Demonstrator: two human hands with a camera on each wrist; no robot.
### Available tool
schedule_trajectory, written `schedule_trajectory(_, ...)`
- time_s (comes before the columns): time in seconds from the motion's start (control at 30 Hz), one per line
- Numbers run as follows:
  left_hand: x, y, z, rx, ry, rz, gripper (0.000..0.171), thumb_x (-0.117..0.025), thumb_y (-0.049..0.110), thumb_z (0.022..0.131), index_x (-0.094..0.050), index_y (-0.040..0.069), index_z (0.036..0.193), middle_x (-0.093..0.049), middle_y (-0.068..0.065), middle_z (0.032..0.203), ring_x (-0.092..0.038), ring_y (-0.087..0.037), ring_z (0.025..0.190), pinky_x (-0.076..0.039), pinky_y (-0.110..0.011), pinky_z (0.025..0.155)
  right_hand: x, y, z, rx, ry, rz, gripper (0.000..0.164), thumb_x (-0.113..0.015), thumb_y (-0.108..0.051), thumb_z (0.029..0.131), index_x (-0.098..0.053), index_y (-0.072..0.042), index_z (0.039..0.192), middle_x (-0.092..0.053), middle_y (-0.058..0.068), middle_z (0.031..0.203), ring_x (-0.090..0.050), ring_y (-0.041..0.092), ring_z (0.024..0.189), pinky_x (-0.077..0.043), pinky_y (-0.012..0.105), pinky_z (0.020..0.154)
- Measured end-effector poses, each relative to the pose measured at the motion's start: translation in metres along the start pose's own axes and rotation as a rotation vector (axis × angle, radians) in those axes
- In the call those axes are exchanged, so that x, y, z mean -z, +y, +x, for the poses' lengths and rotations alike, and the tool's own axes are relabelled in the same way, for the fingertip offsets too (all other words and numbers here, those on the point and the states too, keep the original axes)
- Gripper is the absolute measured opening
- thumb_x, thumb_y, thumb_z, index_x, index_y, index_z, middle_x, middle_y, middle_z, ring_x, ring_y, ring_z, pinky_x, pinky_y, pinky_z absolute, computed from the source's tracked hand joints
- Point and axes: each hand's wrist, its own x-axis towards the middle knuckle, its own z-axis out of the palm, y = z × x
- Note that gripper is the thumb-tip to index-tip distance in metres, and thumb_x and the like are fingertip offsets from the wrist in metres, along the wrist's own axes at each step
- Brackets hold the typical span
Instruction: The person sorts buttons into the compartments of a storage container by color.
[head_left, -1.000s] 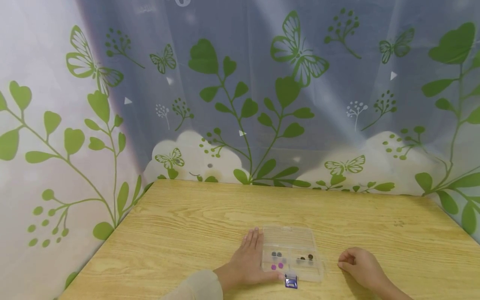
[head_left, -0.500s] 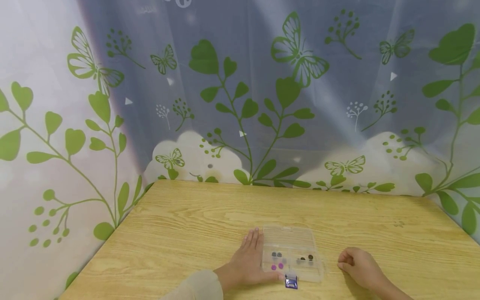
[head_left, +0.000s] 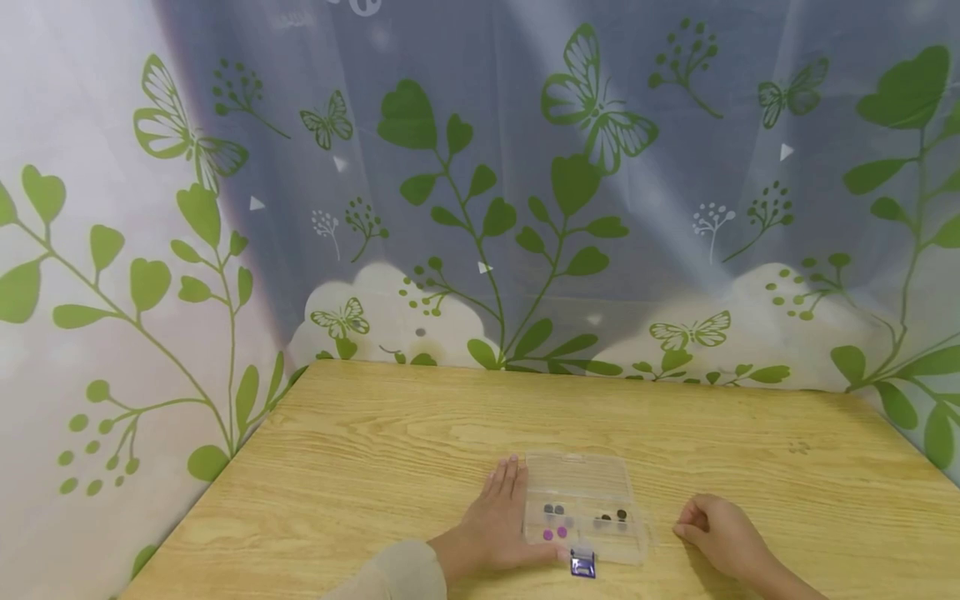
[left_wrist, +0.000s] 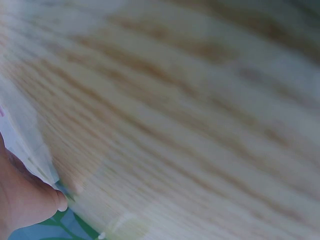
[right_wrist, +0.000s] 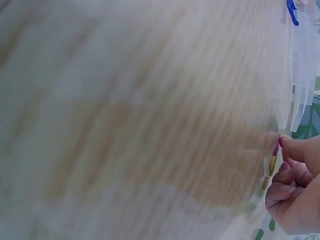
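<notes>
Compartment box [head_left: 615,547], clear plastic, open, lid panel [head_left: 577,477] toward the table's far edge; located well apart from that edge, roughly midway between left and right edges. Contents: two grey discs [head_left: 553,509], left rear; two purple discs [head_left: 555,533], left front; dark discs [head_left: 621,515], right side, count uncertain. Blue tab [head_left: 582,564], square, at the box's near side.

Left hand [head_left: 501,523]: fingers extended along the box's left side, thumb across its near left corner, obstructing it. Sleeve [head_left: 408,573], pale.

Right hand [head_left: 716,529]: beyond the box's right side, apart from it; fingers curled, pinching a small purple piece [right_wrist: 276,146].

Table [head_left: 420,425]: wood-grained; faint marks [head_left: 798,447] toward far right corner.

Curtain [head_left: 637,92]: leaf-and-butterfly print, along far edge.
</notes>
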Motion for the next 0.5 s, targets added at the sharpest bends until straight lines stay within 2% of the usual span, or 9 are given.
schedule_trajectory(0.17,0.0,0.0003,0.0,0.001,-0.003,0.001,0.115,-0.044,0.08,0.074,-0.01,-0.001,0.148,-0.006,-0.022,0.155,-0.009,-0.032,0.144,-0.016,-0.041,0.118,0.0,0.0011,-0.0015,-0.01,0.001,0.044,0.007,-0.063,-0.005,0.084,-0.059,-0.003,0.077,-0.056,-0.002,0.066,-0.044,0.001,0.056,-0.041,0.015,0.053)
schedule_trajectory(0.33,0.0001,0.0002,0.0,-0.001,-0.001,-0.01,0.114,-0.045,0.079,0.074,-0.011,-0.002,0.147,-0.006,-0.022,0.155,-0.009,-0.032,0.144,-0.016,-0.041,0.118,0.0024,0.0009,-0.0023,-0.016,-0.005,0.059,0.006,-0.06,-0.002,0.086,-0.06,-0.002,0.08,-0.056,-0.001,0.067,-0.043,0.001,0.057,-0.04,0.015,0.053)
schedule_trajectory(0.5,-0.0001,-0.0001,0.0005,-0.004,0.001,-0.011,0.114,-0.045,0.079,0.075,-0.011,-0.002,0.147,-0.007,-0.023,0.154,-0.009,-0.032,0.144,-0.016,-0.041,0.118,0.0046,-0.0007,-0.0019,-0.021,-0.016,0.084,0.006,-0.056,0.001,0.087,-0.06,0.0,0.082,-0.059,0.0,0.071,-0.05,0.001,0.062,-0.046,0.013,0.059)
